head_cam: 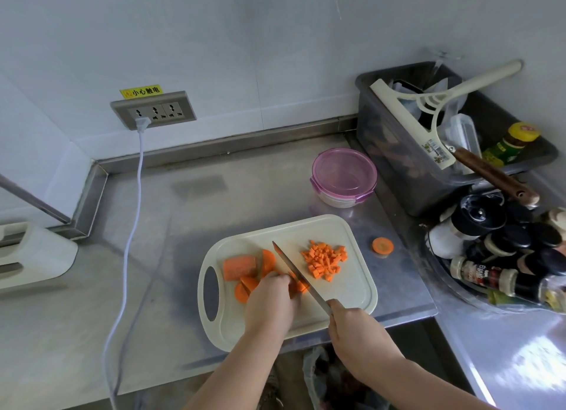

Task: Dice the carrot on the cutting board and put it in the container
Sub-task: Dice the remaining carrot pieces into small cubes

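1. Curled tight round the knife handle, the right hand (355, 333) grips it at the near right corner of the cutting board (352, 287). We see the knife (298, 274) blade run from there diagonally up and left across the board's middle.
2. Our view shows the left hand (269, 299) at the board's centre. Its fingers are bent and hold down a few carrot strips (301, 286), fingertips just beside the blade's left face.
3. We find the diced carrot (325, 259) heaped in 1 loose pile on the board's right half, right of the blade and apart from it.
4. On the board's left part, beside its handle hole, lies 1 thick carrot chunk (239, 267). Several half-round slices (245, 288) lie between it and the left hand.
5. Just off the board's right edge, 1 carrot round (382, 245) lies on the steel counter (183, 225).
6. Beyond the board's far right corner stands the container (343, 176), with its purple lid on.
7. Farther right of the board we see a grey bin (392, 152) and a cluster of spice jars (505, 256).
8. Far beyond the board's left end, a wall socket (153, 110) feeds a white cable (128, 241) down across the counter.
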A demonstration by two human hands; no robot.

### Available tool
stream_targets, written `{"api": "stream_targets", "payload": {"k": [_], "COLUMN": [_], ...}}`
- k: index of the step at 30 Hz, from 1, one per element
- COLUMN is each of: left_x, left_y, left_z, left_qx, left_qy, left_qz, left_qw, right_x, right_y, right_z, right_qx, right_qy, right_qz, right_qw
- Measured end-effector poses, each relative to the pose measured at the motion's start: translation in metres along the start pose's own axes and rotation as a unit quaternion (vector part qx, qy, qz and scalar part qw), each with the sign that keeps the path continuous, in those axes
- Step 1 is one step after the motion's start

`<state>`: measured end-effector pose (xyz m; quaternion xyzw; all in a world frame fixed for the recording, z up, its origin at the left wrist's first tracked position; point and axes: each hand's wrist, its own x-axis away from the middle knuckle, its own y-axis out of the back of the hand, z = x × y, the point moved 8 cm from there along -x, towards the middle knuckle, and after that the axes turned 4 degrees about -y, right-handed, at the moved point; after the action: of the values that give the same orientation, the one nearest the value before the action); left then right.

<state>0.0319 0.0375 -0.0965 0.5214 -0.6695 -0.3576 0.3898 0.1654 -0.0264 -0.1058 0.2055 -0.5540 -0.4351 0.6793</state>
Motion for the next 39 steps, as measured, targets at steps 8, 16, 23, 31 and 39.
{"api": "stream_targets", "payload": {"k": [8, 16, 23, 31, 39], "left_x": [-0.003, -0.006, -0.008, -0.009, -0.033], "left_y": [-0.002, -0.007, -0.008, -0.011, -0.021], "left_z": [-0.003, -0.001, 0.000, -0.007, -0.005], "left_qx": [-0.007, -0.017, -0.020, -0.037, 0.014], "left_qy": [-0.011, -0.009, -0.004, -0.015, 0.020], "left_qz": [0.007, 0.027, 0.042, 0.030, 0.028], "left_qw": [1.000, 0.999, 0.999, 0.999, 0.999], "right_x": [-0.002, -0.005, -0.008, -0.010, -0.005], "right_y": [-0.004, -0.011, -0.008, 0.003, 0.029], "right_z": [-0.001, -0.002, 0.000, -0.015, -0.017], "right_qx": [-0.003, 0.039, 0.016, -0.066, -0.105], "right_qy": [-0.007, -0.005, -0.009, -0.026, 0.005], "right_qz": [0.013, 0.039, 0.051, 0.016, -0.036], "right_qw": [1.000, 0.998, 0.999, 0.997, 0.994]}}
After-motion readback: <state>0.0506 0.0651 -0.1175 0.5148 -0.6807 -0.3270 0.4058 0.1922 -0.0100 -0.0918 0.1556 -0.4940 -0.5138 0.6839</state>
